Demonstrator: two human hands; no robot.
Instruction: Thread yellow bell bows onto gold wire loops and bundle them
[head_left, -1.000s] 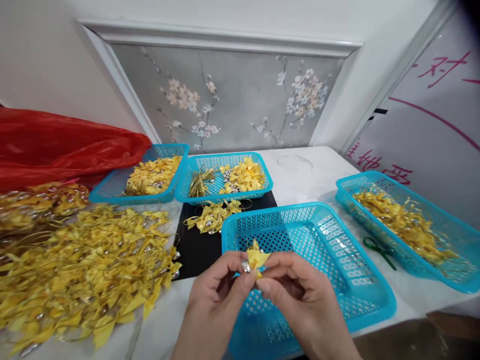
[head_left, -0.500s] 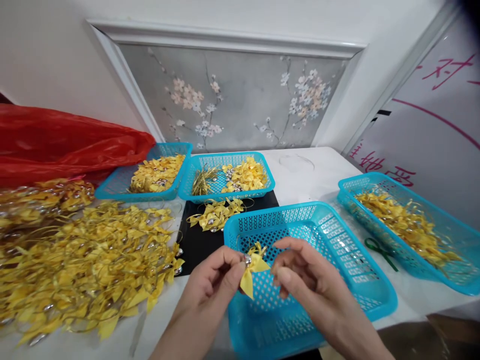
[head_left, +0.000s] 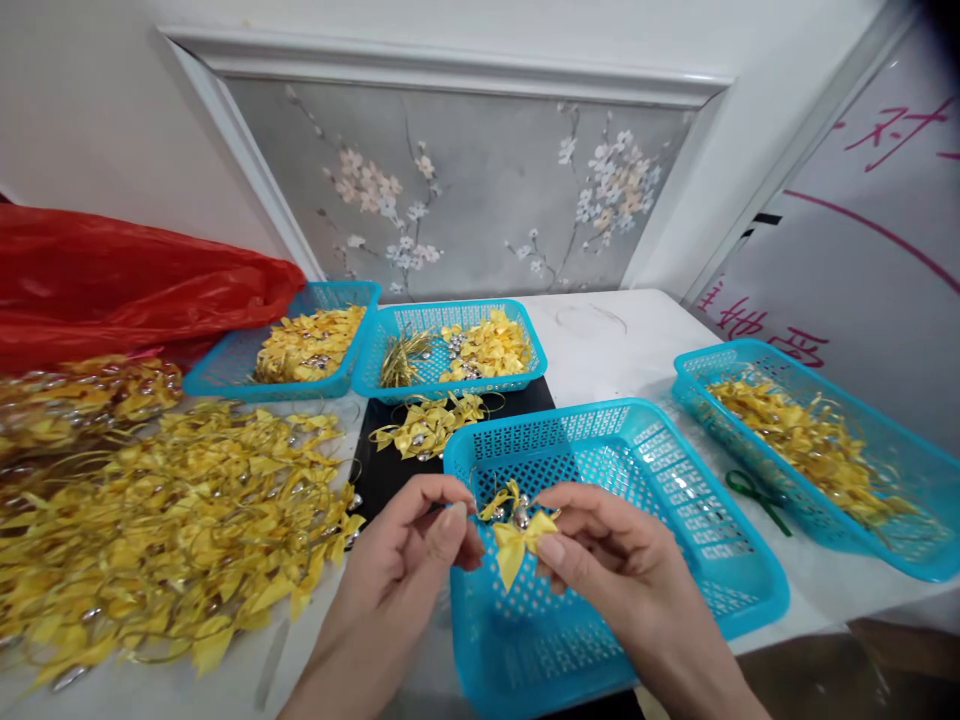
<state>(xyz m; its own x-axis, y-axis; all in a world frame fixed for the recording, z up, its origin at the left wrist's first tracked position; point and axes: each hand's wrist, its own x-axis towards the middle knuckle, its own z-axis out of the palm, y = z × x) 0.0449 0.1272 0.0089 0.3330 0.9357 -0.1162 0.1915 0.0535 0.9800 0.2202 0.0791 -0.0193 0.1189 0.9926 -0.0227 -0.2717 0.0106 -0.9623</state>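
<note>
My right hand pinches a yellow ribbon bow by its right side, between thumb and fingers. Silver bells show at the top of the bow. Close by on the left, my left hand is loosely curled, its thumb and index fingertips slightly apart with nothing visible held. Both hands are over a blue plastic basket. Behind the held bow, another yellow bow with gold cord appears at the basket's far left, partly hidden.
A large heap of yellow bows covers the table's left side. Bows also fill a left rear basket, a middle rear basket and a right basket. A black mat, green ribbon and red plastic bag lie around.
The bow has passed from my left fingers to my right hand, which moved in and closed on it. My left hand has let go and drawn slightly left.
</note>
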